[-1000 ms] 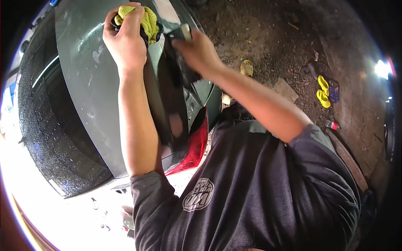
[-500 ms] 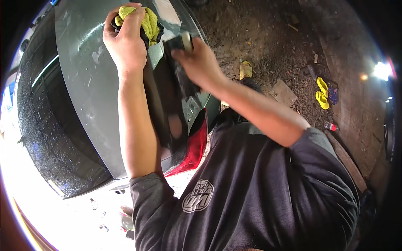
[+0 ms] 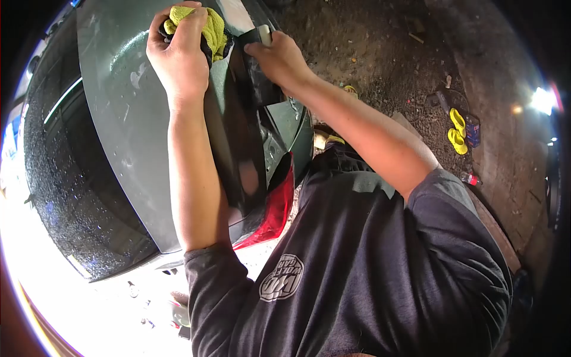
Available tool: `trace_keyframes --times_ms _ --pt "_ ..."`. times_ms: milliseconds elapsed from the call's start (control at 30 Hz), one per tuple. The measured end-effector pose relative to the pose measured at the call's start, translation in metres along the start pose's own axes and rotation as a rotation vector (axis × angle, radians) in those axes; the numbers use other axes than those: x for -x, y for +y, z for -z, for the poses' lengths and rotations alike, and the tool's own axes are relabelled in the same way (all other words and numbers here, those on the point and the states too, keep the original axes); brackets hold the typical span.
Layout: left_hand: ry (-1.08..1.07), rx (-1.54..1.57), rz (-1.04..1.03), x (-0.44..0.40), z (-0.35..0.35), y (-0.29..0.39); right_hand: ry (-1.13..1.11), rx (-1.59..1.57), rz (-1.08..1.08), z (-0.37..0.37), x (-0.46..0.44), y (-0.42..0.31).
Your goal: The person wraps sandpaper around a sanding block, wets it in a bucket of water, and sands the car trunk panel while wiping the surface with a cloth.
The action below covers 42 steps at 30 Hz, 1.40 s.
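My left hand (image 3: 181, 56) is closed around a crumpled yellow cloth (image 3: 214, 33) with dark edging, resting on the dark green trunk lid (image 3: 128, 119) of a car. Fingers curled, my right hand (image 3: 279, 56) grips a pale sanding block (image 3: 264, 35) with a dark sheet (image 3: 260, 83) around it. The dark sheet lies against the car's rear panel, to the right of the cloth. How its underside meets the panel is hidden. Below both hands, the red tail light (image 3: 278, 208) sits at the car's corner.
Water drops cover the rear window (image 3: 77, 196) on the left. Yellow clogs (image 3: 457, 132) and a bottle with a red label (image 3: 470, 178) lie on the dirt ground (image 3: 380, 65) at right. A bright lamp (image 3: 544, 101) shines at the far right.
My right hand has moved up a little with the sanding block, uncovering more of the panel above the tail light. My left hand and the cloth stay in place.
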<state>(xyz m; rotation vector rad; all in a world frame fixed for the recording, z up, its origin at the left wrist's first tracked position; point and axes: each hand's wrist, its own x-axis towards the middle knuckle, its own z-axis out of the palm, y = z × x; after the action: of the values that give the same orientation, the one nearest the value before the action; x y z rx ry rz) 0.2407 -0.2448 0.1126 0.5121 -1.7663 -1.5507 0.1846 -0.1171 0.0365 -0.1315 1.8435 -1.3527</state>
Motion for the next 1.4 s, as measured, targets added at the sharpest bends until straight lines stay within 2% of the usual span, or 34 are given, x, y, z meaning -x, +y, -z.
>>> trace_keyframes --times_ms 100,167,233,267,367,400,467,500,533,567,633,700,767,867,1000,1100,1133,1267,1367,1400 --pt "-0.019 -0.027 -0.071 -0.003 0.002 -0.005 0.137 0.050 0.181 -0.014 0.037 0.010" --pt "-0.072 -0.091 -0.176 -0.005 0.006 -0.012 0.155 0.027 0.183 -0.018 0.017 0.019" --pt "-0.038 -0.022 -0.063 -0.002 0.004 -0.009 0.185 -0.002 0.194 -0.015 0.003 0.016" --pt "-0.017 0.016 -0.013 -0.002 0.002 -0.006 0.064 -0.031 0.068 -0.004 0.000 0.007" --pt "-0.003 0.015 0.001 -0.001 0.000 -0.002 0.091 0.038 0.123 -0.009 0.026 0.004" --pt "-0.015 0.000 -0.031 -0.003 0.000 -0.005 0.145 0.064 0.217 -0.015 0.040 0.012" --pt "-0.046 -0.038 -0.084 -0.003 0.002 -0.008 0.201 0.030 0.287 -0.020 0.028 0.024" --pt "-0.032 -0.032 -0.043 -0.001 0.002 -0.007 0.232 0.011 0.323 -0.019 0.019 0.027" --pt "-0.016 -0.022 -0.008 0.000 0.001 -0.005 0.170 0.058 0.184 -0.011 0.005 0.018" --pt "0.003 -0.010 0.021 0.000 -0.001 -0.002 0.145 0.045 0.169 -0.008 0.004 0.016" --pt "-0.019 -0.038 -0.055 -0.002 0.001 -0.004 0.099 0.018 0.139 -0.003 0.013 0.006" --pt "-0.045 -0.105 -0.137 -0.005 0.004 -0.010 0.150 0.110 0.198 -0.011 0.048 0.004" --pt "-0.093 -0.216 -0.223 -0.005 0.009 -0.015 0.053 -0.006 0.147 -0.006 0.049 0.004" --pt "0.001 -0.017 -0.001 -0.001 0.001 -0.004 0.123 0.059 0.148 -0.002 0.005 0.008" --pt "0.003 0.017 -0.008 -0.004 0.002 -0.006 0.161 0.084 0.216 -0.013 0.050 0.009" --pt "-0.006 -0.011 -0.009 -0.001 0.002 -0.007 0.177 0.069 0.227 -0.009 0.020 0.016" --pt "0.001 -0.006 -0.009 -0.001 0.001 -0.006 0.109 0.042 0.154 0.000 0.010 0.008" --pt "-0.010 0.008 -0.026 -0.003 0.002 -0.006 0.125 0.094 0.206 -0.008 0.052 0.004" --pt "-0.051 -0.135 -0.107 -0.003 0.006 -0.009 0.145 0.081 0.218 -0.012 0.045 0.011" --pt "-0.052 -0.163 -0.108 -0.002 0.005 -0.008 0.184 0.092 0.280 -0.013 0.027 0.021"
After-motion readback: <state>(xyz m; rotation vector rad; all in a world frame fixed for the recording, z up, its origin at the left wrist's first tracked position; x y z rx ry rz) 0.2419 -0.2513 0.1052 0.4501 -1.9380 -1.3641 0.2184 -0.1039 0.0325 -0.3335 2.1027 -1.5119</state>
